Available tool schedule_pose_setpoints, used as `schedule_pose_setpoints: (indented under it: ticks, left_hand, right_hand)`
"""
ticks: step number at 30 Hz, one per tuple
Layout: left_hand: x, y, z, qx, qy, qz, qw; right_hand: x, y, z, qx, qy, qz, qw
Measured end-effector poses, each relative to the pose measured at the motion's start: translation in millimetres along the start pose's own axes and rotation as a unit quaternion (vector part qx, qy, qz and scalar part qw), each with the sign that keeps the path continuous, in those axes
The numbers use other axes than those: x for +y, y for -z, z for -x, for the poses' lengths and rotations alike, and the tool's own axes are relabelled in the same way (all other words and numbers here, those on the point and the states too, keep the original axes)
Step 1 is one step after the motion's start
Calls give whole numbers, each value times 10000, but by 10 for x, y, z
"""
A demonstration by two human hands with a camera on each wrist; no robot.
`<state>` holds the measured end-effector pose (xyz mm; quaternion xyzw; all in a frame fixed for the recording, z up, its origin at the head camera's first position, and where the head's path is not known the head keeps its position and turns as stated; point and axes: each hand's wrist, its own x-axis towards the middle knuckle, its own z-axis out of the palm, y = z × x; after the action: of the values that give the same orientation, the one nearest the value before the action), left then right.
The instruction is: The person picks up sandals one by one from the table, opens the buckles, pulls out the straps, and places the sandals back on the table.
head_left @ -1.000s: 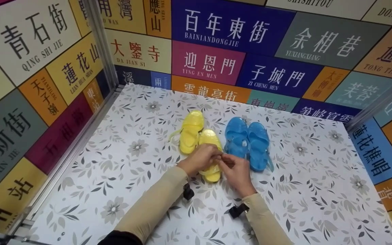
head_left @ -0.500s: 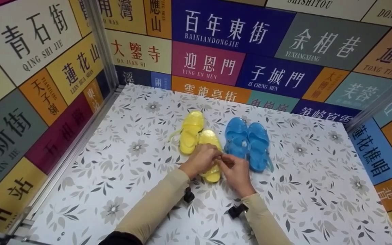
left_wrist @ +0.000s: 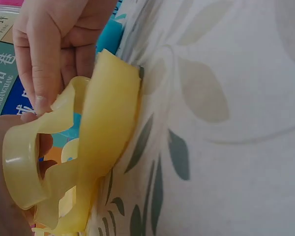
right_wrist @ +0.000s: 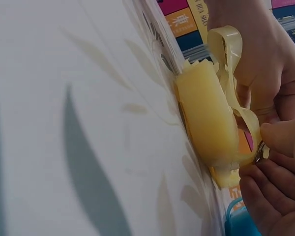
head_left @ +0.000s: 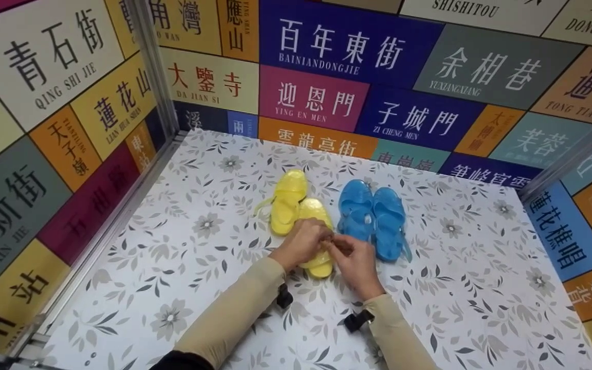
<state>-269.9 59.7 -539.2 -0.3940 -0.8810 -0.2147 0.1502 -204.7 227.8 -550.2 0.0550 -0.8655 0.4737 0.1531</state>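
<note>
Two yellow jelly sandals lie on the floral surface, and both hands work at the near sandal (head_left: 312, 208). Its ankle strap (left_wrist: 22, 164) curves up beside the heel. My left hand (head_left: 302, 242) lies over the middle of this sandal, fingers curled at the strap. From the other side, my right hand (head_left: 356, 259) pinches the strap end by a small metal buckle (right_wrist: 259, 151). The fingertips of both hands meet there and partly hide the fastening. Farther off and to the left sits the other yellow sandal (head_left: 288, 200), its strap sticking out sideways.
Just right of the hands stand two blue jelly sandals, a left one (head_left: 356, 198) and a right one (head_left: 389, 221), side by side. Printed sign panels (head_left: 321, 97) wall the surface (head_left: 172, 267) at the back and sides, with a metal rail (head_left: 121, 216) along the left edge.
Both hands stay at the strap with only tiny finger and wrist movements. The whole head view has shifted slightly. The sandals keep their places.
</note>
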Motion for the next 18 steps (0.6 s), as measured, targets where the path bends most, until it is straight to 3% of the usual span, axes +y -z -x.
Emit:
schedule_pose_setpoints:
  ticks: [4, 11, 18]
  left_hand:
    - [-31, 12, -4, -130, -60, 80, 9999]
    - [-93, 90, -49, -482, -487, 685, 9953]
    - [-83, 114, -54, -644, -185, 681, 9954]
  right_hand:
    - [12, -1, -3, 41, -53, 19, 10000]
    - [29, 18, -2, 18, -15, 3, 10000]
    - [22, 12, -10, -74, -118, 51, 9999]
